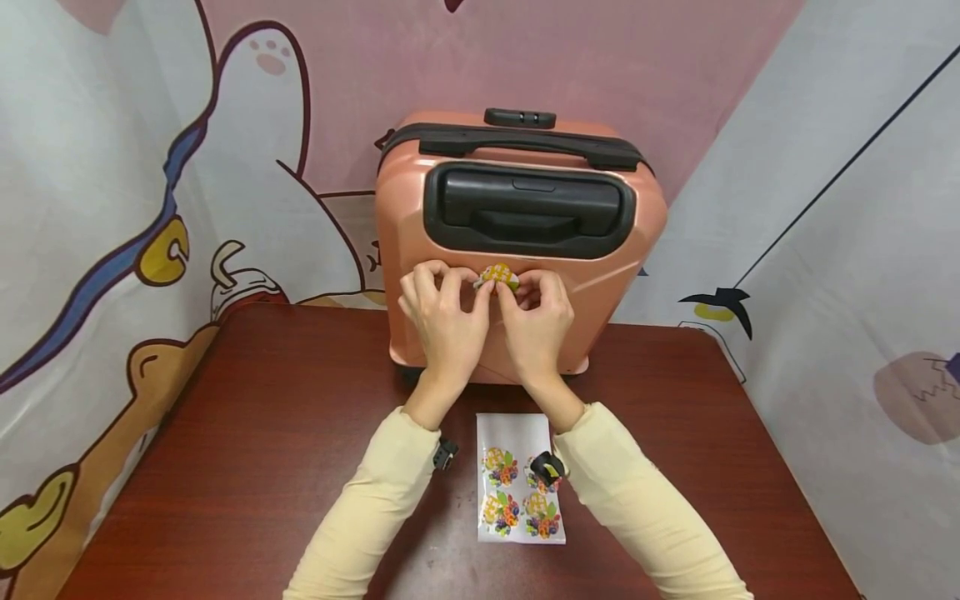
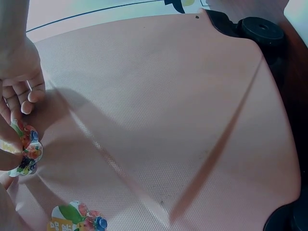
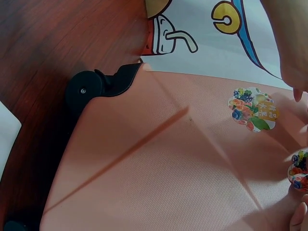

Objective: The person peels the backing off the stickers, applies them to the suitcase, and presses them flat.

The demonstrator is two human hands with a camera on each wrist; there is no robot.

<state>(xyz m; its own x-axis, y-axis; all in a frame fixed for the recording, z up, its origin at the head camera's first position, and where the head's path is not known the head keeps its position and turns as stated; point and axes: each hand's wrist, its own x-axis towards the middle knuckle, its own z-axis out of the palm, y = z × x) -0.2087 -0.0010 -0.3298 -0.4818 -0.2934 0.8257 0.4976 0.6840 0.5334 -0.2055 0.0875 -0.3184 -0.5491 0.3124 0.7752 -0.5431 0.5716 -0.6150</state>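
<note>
A coral-pink suitcase [image 1: 615, 283] stands upright on the table with its black recessed handle side facing me. In front of its face, my left hand [image 1: 446, 321] and right hand [image 1: 536, 325] meet, thumbs and index fingertips pinching a round, fruit-patterned sticker [image 1: 498, 274] from either side. In the left wrist view this sticker [image 2: 31, 153] is close to the shell, partly covered by fingers. A second fruit sticker [image 3: 253, 109] lies flat on the shell in the right wrist view; in the head view it is hidden behind my left hand.
A white sticker sheet [image 1: 513, 429] with several fruit stickers lies on the dark red wooden table [image 1: 300, 450] between my forearms. Black wheels [image 3: 85, 91] sit at the suitcase's lower corners. A cartoon-printed cloth [image 1: 322, 125] surrounds the table at the back and sides.
</note>
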